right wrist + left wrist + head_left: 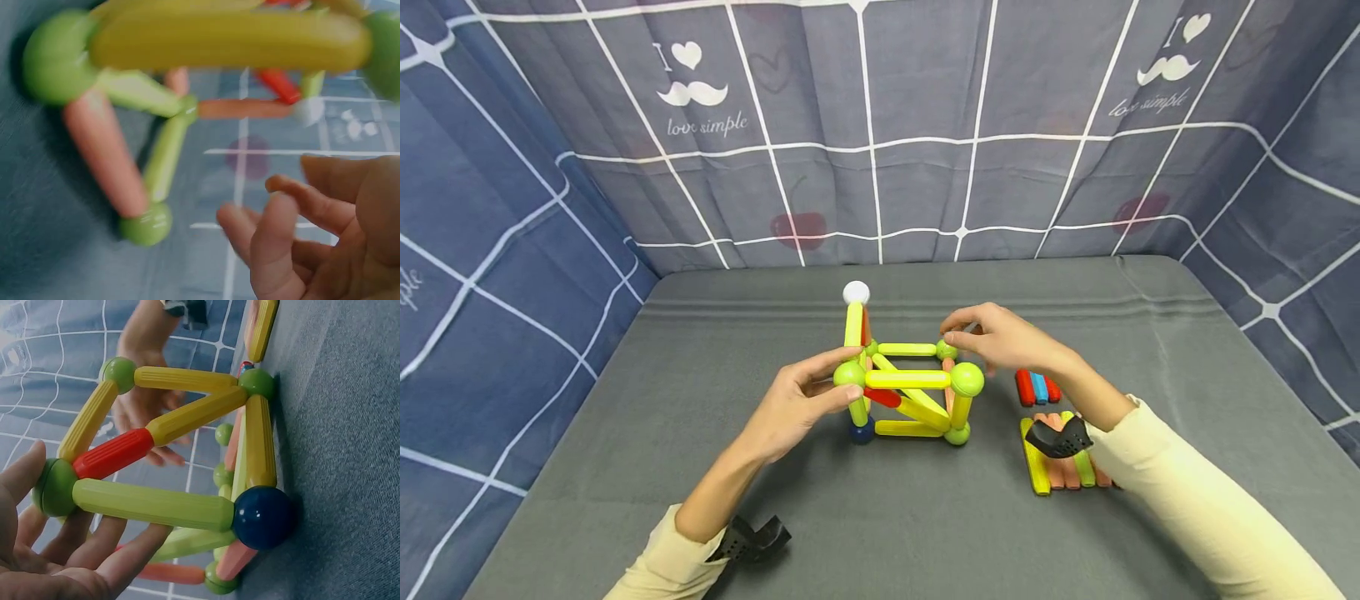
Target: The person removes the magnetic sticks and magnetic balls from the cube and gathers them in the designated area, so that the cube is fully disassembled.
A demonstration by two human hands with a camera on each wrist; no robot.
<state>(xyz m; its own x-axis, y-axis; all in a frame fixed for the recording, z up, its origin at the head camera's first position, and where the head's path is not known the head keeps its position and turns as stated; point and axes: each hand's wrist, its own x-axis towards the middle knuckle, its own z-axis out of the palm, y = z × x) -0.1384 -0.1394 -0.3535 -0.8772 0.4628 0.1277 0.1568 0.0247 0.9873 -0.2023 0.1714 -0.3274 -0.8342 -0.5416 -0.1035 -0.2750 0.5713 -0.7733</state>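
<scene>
gry tbl (925, 517) | ball-rod frame (907, 380), mid | red/blu rods (1039, 388), r | yel/grn/orng rods (1056, 473), r

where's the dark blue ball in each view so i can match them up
Head: dark blue ball below centre, slightly left, at the lower right of the left hand.
Left wrist: right of centre, at the end of a yellow-green stick.
Right wrist: not visible.
Shared landmark: right hand, right of centre in head, upper left in left wrist, lower right in right wrist.
</scene>
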